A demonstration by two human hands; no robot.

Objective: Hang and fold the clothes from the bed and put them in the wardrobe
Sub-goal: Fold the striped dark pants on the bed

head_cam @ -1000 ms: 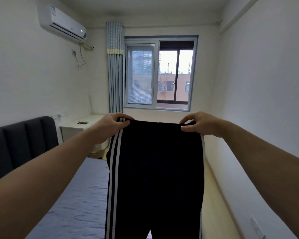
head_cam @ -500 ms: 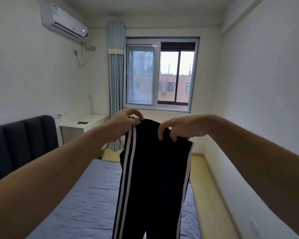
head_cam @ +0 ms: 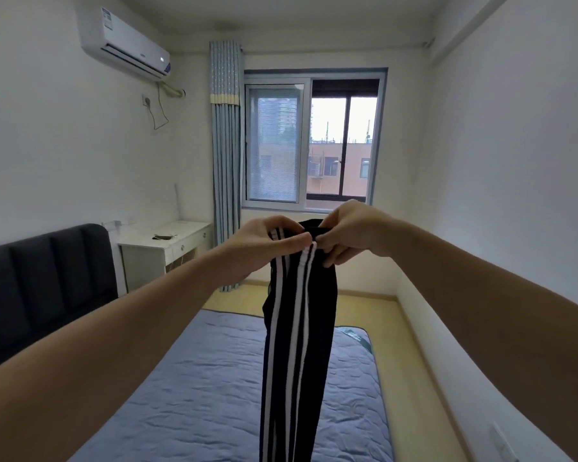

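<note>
— Now, what is being held?
— A pair of black trousers [head_cam: 299, 328] with white stripes is held up in the air by its top edge. It is hung down long and thin over the bed [head_cam: 197, 378].
— How is it held?
— The top edge is pinched by the left hand [head_cam: 264, 243], with the thumb laid across the stripes. The same edge is gripped by the right hand [head_cam: 349, 233], with the fingers curled round the cloth.
— What is changed from a second ago?
— A second ago the top was pulled wide and flat, and the hands were kept well apart. Half a second ago they were brought nearer. Now the two hands are held just beside each other, and the trousers are folded in half the long way. Two sets of white stripes are seen side by side down the front, where only one set was clearly seen before.
— And what is seen around it?
— More of the blue bed is shown now, since less of it is covered by the cloth. A dark headboard [head_cam: 44, 278] is seen at the left, with a white desk [head_cam: 161, 251] beside it. A curtain [head_cam: 226, 161] and a window [head_cam: 314, 141] are seen at the far wall. An air conditioner [head_cam: 124, 41] is fixed high on the left wall.
</note>
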